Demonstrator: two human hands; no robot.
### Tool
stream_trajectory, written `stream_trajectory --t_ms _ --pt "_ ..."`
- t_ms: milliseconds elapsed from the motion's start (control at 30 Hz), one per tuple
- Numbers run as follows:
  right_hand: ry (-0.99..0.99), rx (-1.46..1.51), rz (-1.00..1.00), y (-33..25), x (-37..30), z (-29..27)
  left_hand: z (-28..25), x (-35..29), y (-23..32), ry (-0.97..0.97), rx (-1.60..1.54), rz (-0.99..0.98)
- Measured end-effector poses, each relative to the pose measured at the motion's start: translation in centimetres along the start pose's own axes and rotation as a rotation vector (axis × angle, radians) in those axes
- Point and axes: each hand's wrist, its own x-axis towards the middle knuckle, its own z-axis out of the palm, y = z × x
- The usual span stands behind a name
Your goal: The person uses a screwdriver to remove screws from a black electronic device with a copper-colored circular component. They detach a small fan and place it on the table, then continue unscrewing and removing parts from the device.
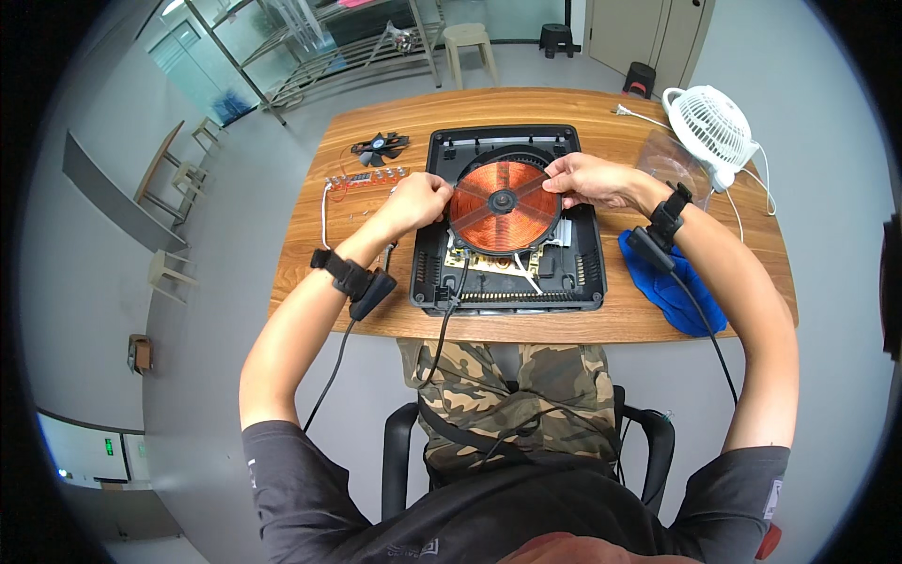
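An opened black induction cooker base (583, 273) lies on the wooden table (395, 320) in front of me. A round copper coil disc (504, 207) with black spokes sits over its middle. My left hand (418, 202) grips the disc's left edge. At the disc's upper right rim, my right hand (587, 179) pinches it. Both wrists wear black straps with cables. A circuit board and white wires show under the coil's lower edge.
A small black fan rotor (380, 147) and a narrow control board with red wires (365, 177) lie at the table's left. A white desk fan (712, 127), a clear plastic bag (669, 160) and a blue cloth (675, 291) are on the right. Stools and a metal rack stand behind.
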Motion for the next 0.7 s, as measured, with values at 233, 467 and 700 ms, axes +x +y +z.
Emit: stream_trajectory --t_ms 233,467,700 --pt "0.028 -0.023 -0.046 0.9 0.2 0.2 -1.1 -3.4 -0.9 -0.055 0.367 0.189" --pt "0.025 -0.075 -0.015 0.5 0.3 0.4 -0.2 -7.0 0.7 -0.239 0.189 0.228" --pt "0.007 -0.007 -0.011 0.3 -0.6 0.3 1.4 -7.0 0.3 -0.091 0.25 0.269"
